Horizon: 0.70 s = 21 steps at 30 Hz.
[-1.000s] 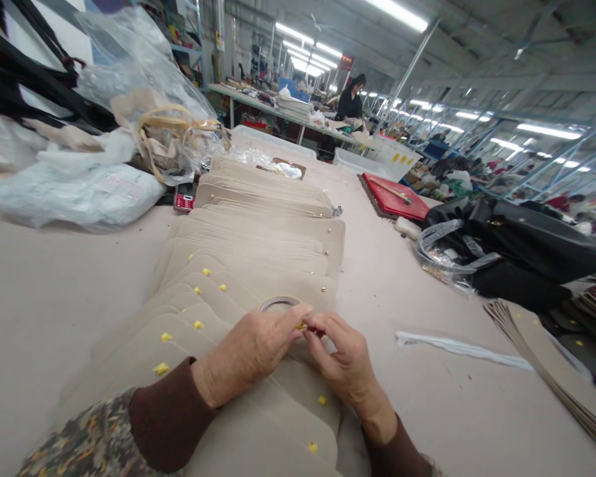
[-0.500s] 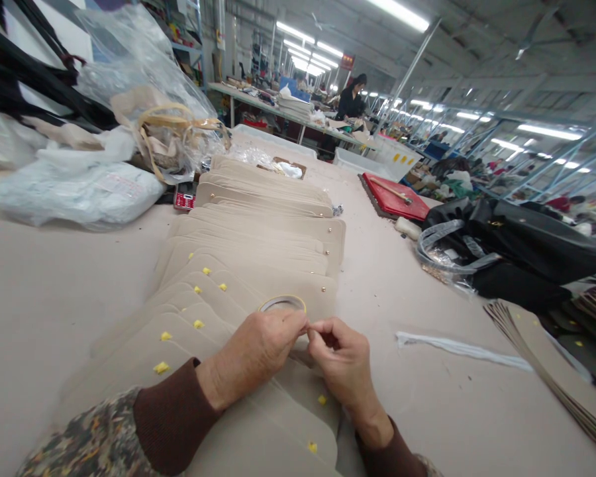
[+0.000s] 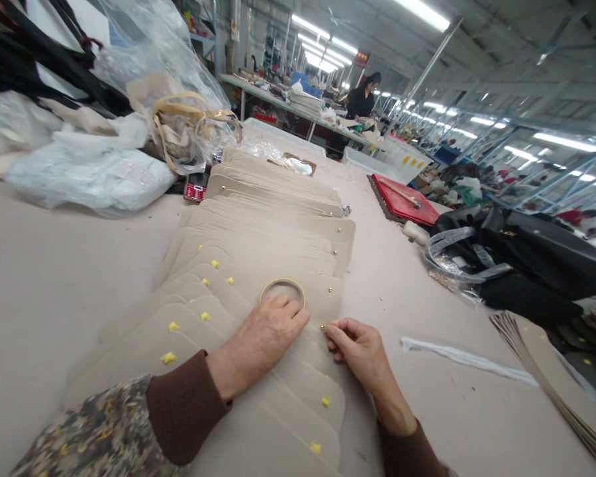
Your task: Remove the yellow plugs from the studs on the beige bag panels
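Observation:
Beige flat panels point(image 3: 258, 238) lie overlapped in a long row, with small brass studs point(image 3: 330, 289) along their right edge. Yellow tape bits point(image 3: 168, 358) stick to several of the nearer panels. My left hand point(image 3: 265, 341) is closed at the near side of a narrow yellow-edged roll of tape point(image 3: 284, 283), which stands out above the knuckles; its fingertips are hidden. To the right, my right hand point(image 3: 355, 344) pinches thumb and forefinger together just beside a brass stud point(image 3: 322, 328) at the panel edge. What lies between those fingertips is too small to tell.
A white strip point(image 3: 467, 361) lies to the right, near stacked beige pieces point(image 3: 541, 371). Farther off are a black bag point(image 3: 536, 252) and a red pad point(image 3: 404, 202) with a stick on it. Plastic-wrapped bundles point(image 3: 89, 172) fill the left back. A person point(image 3: 362, 99) stands at a distant table.
My hands were together at the fingertips by the tape roll. Now they are apart, the right one moved right to the stud. The view has shifted slightly.

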Available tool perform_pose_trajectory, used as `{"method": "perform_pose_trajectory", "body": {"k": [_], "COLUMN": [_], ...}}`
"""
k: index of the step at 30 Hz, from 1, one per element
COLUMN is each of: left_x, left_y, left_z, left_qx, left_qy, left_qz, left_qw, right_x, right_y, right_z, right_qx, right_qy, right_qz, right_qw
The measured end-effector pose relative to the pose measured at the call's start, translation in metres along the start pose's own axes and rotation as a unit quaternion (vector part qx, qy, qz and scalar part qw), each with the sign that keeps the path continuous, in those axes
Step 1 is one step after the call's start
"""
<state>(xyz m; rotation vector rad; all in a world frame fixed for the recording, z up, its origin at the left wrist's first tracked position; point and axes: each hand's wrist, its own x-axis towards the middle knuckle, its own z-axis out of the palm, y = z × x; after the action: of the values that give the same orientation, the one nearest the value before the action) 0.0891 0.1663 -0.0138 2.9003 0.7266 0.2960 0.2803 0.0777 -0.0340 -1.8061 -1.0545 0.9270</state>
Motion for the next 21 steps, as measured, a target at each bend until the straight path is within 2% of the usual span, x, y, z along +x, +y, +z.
{"method": "perform_pose_trajectory", "body": {"k": [5,9,12,15,21], "left_x": [-0.002,-0.003,-0.003,-0.003,-0.003], "left_y": [0.000,0.000,0.000,-0.001,-0.002], "left_z": [0.003,0.001,0.000,0.001,0.005], "left_qx": [-0.021,-0.029,-0.033,-0.031,-0.030], "left_qy": [-0.014,-0.015,-0.016,-0.013,0.001], "left_qz": [-0.010,-0.013,-0.014,-0.015,-0.010], "left_qw": [1.000,0.999,0.999,0.999,1.000], "right_x": [0.000,0.004,0.006,0.004,-0.003], "right_y": [-0.005,-0.010,-0.008,-0.002,0.005], "right_z": [0.007,0.009,0.008,0.007,0.009], "right_qx": [-0.156,-0.229,-0.247,-0.238,-0.264], "right_qy": [0.008,0.027,0.020,0.054,0.059], "right_qz": [-0.082,-0.133,-0.117,-0.101,-0.171], "right_qw": [0.984,0.964,0.962,0.965,0.947]}}
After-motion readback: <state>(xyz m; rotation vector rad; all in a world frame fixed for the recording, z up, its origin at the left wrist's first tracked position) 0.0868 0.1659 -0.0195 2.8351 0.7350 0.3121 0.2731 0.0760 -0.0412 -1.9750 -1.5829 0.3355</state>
